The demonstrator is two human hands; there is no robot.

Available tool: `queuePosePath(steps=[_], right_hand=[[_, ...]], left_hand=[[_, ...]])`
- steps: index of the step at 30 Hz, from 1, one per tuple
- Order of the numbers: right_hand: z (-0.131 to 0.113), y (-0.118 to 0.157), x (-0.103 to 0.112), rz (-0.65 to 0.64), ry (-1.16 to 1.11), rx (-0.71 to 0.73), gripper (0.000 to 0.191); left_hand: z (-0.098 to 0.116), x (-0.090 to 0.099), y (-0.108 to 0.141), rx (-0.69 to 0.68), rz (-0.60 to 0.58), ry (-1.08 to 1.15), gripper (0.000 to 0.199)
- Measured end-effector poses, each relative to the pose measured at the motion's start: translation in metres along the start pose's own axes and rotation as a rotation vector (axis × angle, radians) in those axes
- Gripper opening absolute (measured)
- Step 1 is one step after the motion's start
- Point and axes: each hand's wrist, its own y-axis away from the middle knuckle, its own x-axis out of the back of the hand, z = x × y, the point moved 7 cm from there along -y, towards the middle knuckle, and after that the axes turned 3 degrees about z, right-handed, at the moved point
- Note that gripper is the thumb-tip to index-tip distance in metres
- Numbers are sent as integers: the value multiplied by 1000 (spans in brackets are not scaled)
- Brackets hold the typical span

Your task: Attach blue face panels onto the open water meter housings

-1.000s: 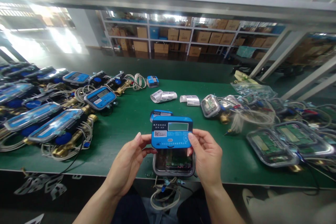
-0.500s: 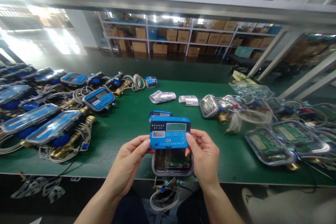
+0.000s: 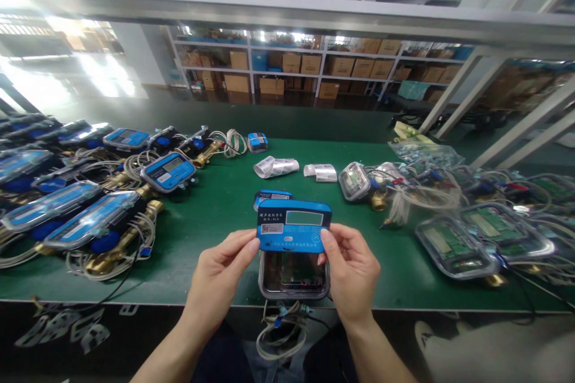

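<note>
Both hands hold a blue and black meter faceplate (image 3: 294, 228) with a display window and a small label, tilted toward me. My left hand (image 3: 224, 269) pinches its left edge between thumb and fingers. On the right edge, my right hand (image 3: 350, 263) has its thumb on the front and fingers behind. Just below the plate sits an open-faced meter housing (image 3: 294, 287), a dark circuit board inside, at the table's front edge. Its coiled grey cable (image 3: 283, 335) hangs over that edge. Behind the held plate lies another blue faceplate (image 3: 269, 197), partly hidden.
Blue-faced meters (image 3: 168, 172) with brass pipes and cables crowd the left of the green table (image 3: 215, 203). Meters showing bare green boards (image 3: 458, 245) fill the right. Two curled silver label strips (image 3: 276, 166) and a stack of blue plates (image 3: 257, 142) lie farther back.
The faceplate has tilted and shifted slightly right, its top edge now showing. My right hand has moved a little right with it; both hands keep their grip.
</note>
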Motion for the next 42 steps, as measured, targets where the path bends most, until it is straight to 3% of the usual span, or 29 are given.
queuePosePath(steps=[4,9,11,13,15,18,20,24,28,31,37,42], right_hand=[[-12,5,6,61,55,143,5],[-13,8,10,34,32,120,6],[-12,9,13,17,21,99,8],[-10,11,17,5,-6,80,9],[-6,12,20,-8,-46,55,8],[-2,14,24,-8,-92,15,5],[-1,15,26,-2,-89,-4,6],[-3,18,27,2,-37,-5,6],[-5,22,27,32,-28,18,5],[-1,23,29,89,-52,24,8],[7,19,31,117,-37,5,12],[4,20,29,109,1,19,11]], left_hand=[[17,9,8,-244,125,-377,35],[27,11,16,-323,179,-459,10],[31,9,19,-359,166,-450,11],[29,9,19,-320,159,-401,7],[18,7,17,-185,124,-262,14],[2,-4,13,34,-15,40,27],[-1,-11,12,91,-76,180,24],[5,-14,10,39,-42,267,13],[13,-9,11,-111,83,248,7],[14,-3,12,-157,162,197,26],[3,-15,7,33,-54,142,21],[7,-18,4,-42,-37,177,13]])
